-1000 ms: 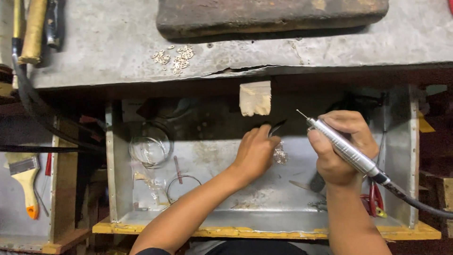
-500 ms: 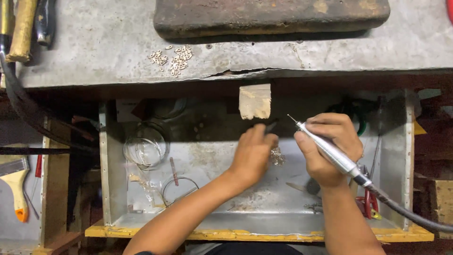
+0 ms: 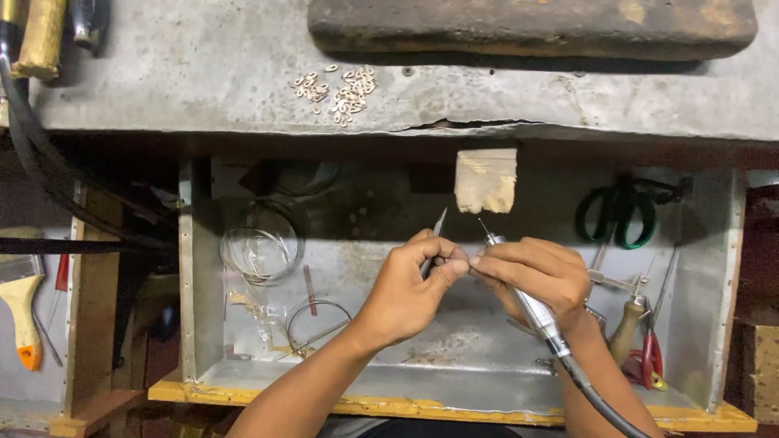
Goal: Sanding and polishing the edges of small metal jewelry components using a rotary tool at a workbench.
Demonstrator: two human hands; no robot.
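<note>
The left hand (image 3: 406, 296) has its fingers (image 3: 442, 272) curled shut around a slim pointed metal tool (image 3: 436, 231), whose tip sticks up past the knuckles; whatever small piece may be pinched at the thumb tip is too small to make out. Just beside it, nearly touching, the right hand (image 3: 540, 280) has its fingers (image 3: 507, 264) closed in a pen grip on a rotary handpiece (image 3: 531, 312), its thin bit (image 3: 484, 228) pointing up and left, its black flexible shaft (image 3: 596, 405) trailing down past the wrist. Both tool tips stand just under a pale wooden bench peg (image 3: 485, 180) that juts from the edge of the surface (image 3: 203, 81).

From the left: a paintbrush (image 3: 20, 296) with an orange handle lies on a side ledge, a wooden handle (image 3: 39, 36) rests at the top corner, and a heap of small metal links (image 3: 337, 85) sits on the grey surface (scratched and worn). A dark slab (image 3: 531, 28) lies further right. Below, the hands work over a metal tray (image 3: 199, 324) with a yellow front rim, holding wire rings (image 3: 260, 247) on the left, green-handled scissors (image 3: 621, 215) and red-handled pliers (image 3: 649, 353) on the right. The room around is dim.

Compared with half a second earlier, the hands have drawn together, and the handpiece bit now sits closer to the pointed tool.
</note>
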